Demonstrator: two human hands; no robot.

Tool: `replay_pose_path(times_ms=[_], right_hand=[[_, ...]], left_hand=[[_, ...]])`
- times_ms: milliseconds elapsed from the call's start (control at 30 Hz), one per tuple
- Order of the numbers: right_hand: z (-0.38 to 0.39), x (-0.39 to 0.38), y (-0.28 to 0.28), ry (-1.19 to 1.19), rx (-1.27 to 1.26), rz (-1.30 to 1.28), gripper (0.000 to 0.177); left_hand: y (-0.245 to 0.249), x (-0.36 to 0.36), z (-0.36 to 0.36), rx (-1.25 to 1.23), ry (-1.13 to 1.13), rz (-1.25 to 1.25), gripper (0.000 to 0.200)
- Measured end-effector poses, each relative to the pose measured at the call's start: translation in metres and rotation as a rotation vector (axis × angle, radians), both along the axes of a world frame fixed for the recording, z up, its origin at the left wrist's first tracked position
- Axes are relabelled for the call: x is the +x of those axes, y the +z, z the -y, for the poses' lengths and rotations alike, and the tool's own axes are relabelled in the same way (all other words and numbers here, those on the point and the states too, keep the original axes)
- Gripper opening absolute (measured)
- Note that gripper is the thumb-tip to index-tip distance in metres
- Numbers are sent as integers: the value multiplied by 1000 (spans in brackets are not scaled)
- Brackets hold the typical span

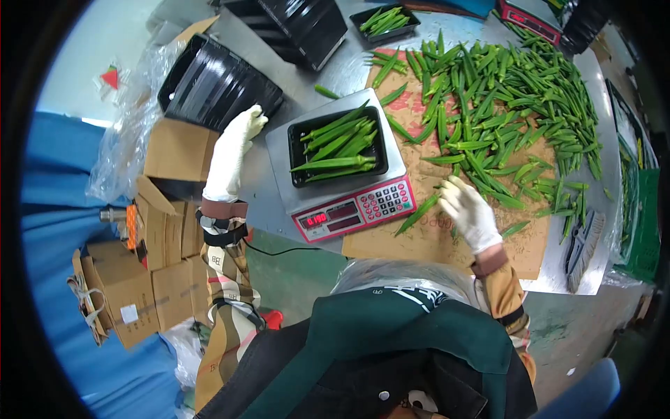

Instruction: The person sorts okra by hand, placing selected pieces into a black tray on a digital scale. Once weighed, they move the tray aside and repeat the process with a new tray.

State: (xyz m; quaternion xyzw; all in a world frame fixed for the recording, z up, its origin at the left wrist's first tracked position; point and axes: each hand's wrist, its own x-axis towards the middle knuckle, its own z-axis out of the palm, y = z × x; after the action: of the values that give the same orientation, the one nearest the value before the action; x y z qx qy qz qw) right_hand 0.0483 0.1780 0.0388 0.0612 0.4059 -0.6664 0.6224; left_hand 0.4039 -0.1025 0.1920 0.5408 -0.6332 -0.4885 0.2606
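Observation:
My left hand (239, 143), in a white glove, is raised beside a wrapped stack of black trays (216, 80). Its fingers are slightly bent and apart, and I see nothing in them. Over the cardboard, my gloved right hand (469, 213) has its fingers loosely spread at the near edge of the okra pile (502, 105); no okra shows in its grasp. Between the hands stands a digital scale (352, 209) with a pink-red panel reading 0.190. On its plate rests a black tray (296, 150) holding several green okra pods (342, 143).
Another black tray (412, 26) with okra sits at the back, near more stacked black trays (293, 28). A brush (585, 248) lies at the table's right edge. Cardboard boxes (122, 290) stand at the lower left. A second scale (530, 21) is at the far right.

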Motion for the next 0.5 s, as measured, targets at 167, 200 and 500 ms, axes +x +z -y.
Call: replay_pose_path(times_ms=[167,200,500], right_hand=[[-101,-39,-47,-128,271,-38,44],[-112,-39,-52,-124,281,-34,43],[-99,-3,-52,-24,243,-116,46]], left_hand=[[-32,44,-6,66,190,-89,52],[-36,46,-8,68,216,-116,49],[-78,-33,-27,-357,78,252,52]])
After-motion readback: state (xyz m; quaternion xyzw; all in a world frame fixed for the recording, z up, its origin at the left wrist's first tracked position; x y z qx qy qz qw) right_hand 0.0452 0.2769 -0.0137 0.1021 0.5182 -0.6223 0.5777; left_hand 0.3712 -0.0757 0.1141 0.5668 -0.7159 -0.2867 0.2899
